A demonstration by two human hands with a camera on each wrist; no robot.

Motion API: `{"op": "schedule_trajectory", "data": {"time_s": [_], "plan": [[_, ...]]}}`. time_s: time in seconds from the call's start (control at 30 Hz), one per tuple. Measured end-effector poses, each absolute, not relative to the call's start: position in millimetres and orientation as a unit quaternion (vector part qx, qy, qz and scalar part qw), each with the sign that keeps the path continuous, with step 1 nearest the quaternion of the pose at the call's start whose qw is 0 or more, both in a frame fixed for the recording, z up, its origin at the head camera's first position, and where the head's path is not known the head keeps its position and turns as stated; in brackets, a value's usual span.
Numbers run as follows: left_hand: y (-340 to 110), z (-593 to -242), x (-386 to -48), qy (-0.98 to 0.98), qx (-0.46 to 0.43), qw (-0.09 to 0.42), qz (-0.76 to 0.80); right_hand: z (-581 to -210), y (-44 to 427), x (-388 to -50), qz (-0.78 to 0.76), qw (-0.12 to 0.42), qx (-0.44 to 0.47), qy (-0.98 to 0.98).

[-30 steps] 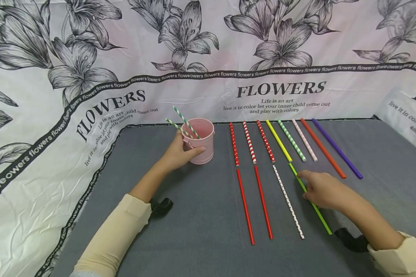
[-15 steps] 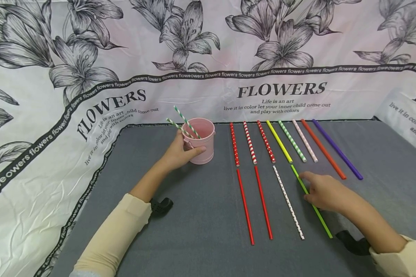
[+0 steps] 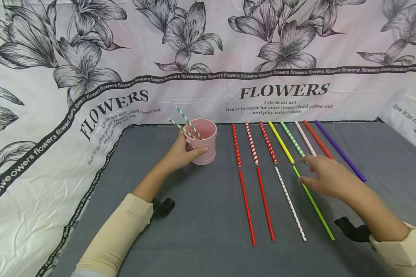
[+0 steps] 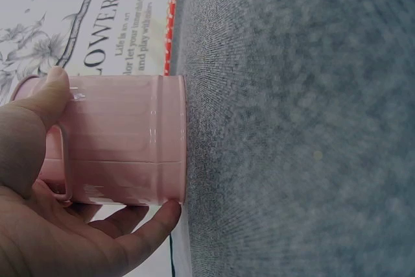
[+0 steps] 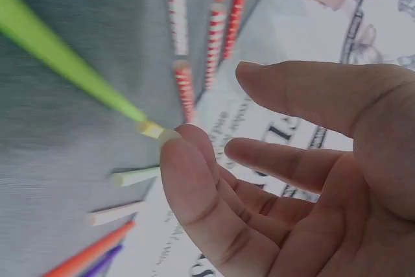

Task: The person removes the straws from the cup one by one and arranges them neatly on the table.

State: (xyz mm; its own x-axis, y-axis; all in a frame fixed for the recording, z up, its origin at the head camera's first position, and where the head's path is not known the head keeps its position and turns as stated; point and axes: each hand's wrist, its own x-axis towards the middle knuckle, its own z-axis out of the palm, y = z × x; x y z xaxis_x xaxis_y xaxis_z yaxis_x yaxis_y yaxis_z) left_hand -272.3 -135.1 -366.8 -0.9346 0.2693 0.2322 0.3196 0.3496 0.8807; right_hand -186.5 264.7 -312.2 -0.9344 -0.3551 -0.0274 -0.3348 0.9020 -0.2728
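Note:
A small pink bucket (image 3: 208, 152) stands upright on the grey cloth, gripped by my left hand (image 3: 178, 156) with the thumb across its front. Two green-and-white striped straws (image 3: 183, 116) lean out of it. My right hand (image 3: 332, 177) hovers over the straws on the right, thumb and fingers apart, holding nothing. Below its thumb lies a lime-green straw (image 3: 317, 209). Near its fingertips are a green-and-white striped straw (image 3: 291, 136) and a pale pink straw (image 3: 304, 137). The hand covers the lower part of an orange straw (image 3: 317, 138). In the right wrist view, the fingers (image 5: 188, 186) are bent.
A purple straw (image 3: 339, 150) lies farthest right. Left of the yellow straw (image 3: 280, 142) lie several red-and-white patterned straws (image 3: 252, 144). Nearer me are two red straws (image 3: 247, 207) and a white dotted straw (image 3: 290, 204). A flower-printed cloth (image 3: 194, 90) rises behind.
The lime-green straw has shifted slightly toward me, away from the yellow one. My right hand has lifted off it and moved up toward the back row. My left hand stays on the bucket.

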Motion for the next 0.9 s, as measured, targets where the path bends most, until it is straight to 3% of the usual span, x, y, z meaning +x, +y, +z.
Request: {"op": "schedule_trajectory", "data": {"time_s": [0.23, 0.9], "plan": [[-135.4, -367.8, -273.6, -0.821, -0.183, 0.022, -0.54, -290.1, 234.6, -197.6, -0.147, -0.011, -0.226, 0.963], [-136.4, -367.8, -274.2, -0.818, -0.194, 0.021, -0.54, -267.2, 99.5, -259.8, -0.227, -0.064, -0.367, 0.9]]}}
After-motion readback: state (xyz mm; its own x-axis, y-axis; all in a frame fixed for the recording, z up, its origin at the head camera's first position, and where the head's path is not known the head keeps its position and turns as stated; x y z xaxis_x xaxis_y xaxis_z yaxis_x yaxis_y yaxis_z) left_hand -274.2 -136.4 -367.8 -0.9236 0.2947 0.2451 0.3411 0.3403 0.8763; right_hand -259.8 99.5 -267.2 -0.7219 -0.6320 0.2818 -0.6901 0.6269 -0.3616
